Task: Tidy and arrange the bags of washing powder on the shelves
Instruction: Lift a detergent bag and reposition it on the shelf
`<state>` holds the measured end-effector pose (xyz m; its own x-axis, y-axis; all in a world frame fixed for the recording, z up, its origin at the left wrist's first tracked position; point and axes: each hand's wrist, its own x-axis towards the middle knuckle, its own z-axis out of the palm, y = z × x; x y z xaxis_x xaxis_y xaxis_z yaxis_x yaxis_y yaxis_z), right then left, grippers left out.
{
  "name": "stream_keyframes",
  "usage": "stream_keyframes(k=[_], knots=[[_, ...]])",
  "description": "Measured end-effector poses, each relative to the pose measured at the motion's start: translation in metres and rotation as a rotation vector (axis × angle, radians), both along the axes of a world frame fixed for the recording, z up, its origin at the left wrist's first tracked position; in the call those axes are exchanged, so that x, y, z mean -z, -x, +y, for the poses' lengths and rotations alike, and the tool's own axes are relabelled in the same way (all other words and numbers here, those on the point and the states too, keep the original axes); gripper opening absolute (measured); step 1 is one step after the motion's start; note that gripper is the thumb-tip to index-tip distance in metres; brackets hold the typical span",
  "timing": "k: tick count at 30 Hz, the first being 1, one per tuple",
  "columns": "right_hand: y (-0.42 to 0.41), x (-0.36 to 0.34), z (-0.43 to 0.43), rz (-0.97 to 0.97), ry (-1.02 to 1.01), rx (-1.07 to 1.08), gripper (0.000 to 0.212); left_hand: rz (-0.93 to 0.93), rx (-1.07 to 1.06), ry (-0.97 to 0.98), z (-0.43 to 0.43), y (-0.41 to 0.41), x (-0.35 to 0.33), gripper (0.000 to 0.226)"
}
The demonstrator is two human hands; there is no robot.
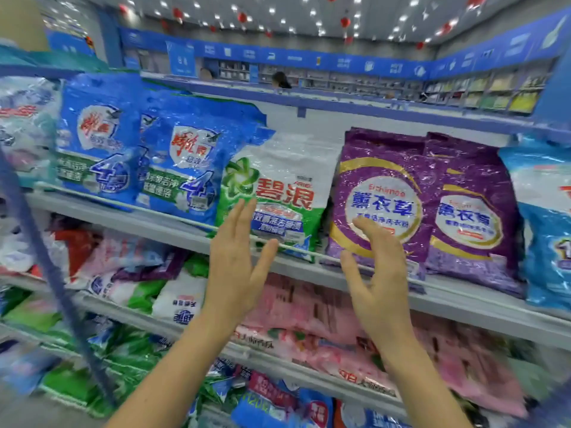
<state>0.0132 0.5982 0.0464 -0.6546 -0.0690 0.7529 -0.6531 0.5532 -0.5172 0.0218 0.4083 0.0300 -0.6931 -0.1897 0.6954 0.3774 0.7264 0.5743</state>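
Shelf (123, 213) partly blocked, partly blurred

My left hand (238, 267) is up at mid-frame, fingers straight, thumb spread, covering the lower left corner of the green-and-white bag (278, 186). My right hand (378, 273), fingers loosely bent and empty, overlaps the purple bag (380, 186) beside it; whether either hand touches I cannot tell. Pink bags (309, 310) lower down are blurred; a blue bag (543, 217) is cut off at the right edge.

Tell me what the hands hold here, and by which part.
Nothing is held. The left hand is open before the green-and-white bag, the right hand open before the purple bag.
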Motion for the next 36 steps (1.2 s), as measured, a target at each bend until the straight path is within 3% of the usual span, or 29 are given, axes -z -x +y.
stream_keyframes(k=[4, 8, 14, 18, 27, 36], knots=[[-0.034, 0.010, -0.055, -0.273, 0.266, -0.316, 0.009, 0.006, -0.124, -0.226, -0.122, -0.067, 0.024, 0.037], [-0.052, 0.032, -0.122, -0.452, 0.393, -0.480, 0.021, -0.047, -0.242, -0.430, -0.243, -0.156, 0.059, 0.012], [-0.085, 0.082, -0.252, -0.678, 0.468, -0.638, 0.027, -0.092, -0.475, -0.682, -0.370, -0.284, 0.107, 0.022], [-0.101, 0.116, -0.329, -0.788, 0.489, -0.661, 0.031, -0.053, -0.603, -0.751, -0.422, -0.337, 0.121, 0.026], [-0.079, 0.147, -0.462, -0.924, 0.501, -0.668, 0.049, -0.084, -0.728, -0.840, -0.517, -0.354, 0.142, 0.029], [-0.007, 0.151, -0.607, -0.943, 0.352, -0.735, 0.040, -0.112, -0.737, -0.833, -0.626, -0.282, 0.135, 0.026]])
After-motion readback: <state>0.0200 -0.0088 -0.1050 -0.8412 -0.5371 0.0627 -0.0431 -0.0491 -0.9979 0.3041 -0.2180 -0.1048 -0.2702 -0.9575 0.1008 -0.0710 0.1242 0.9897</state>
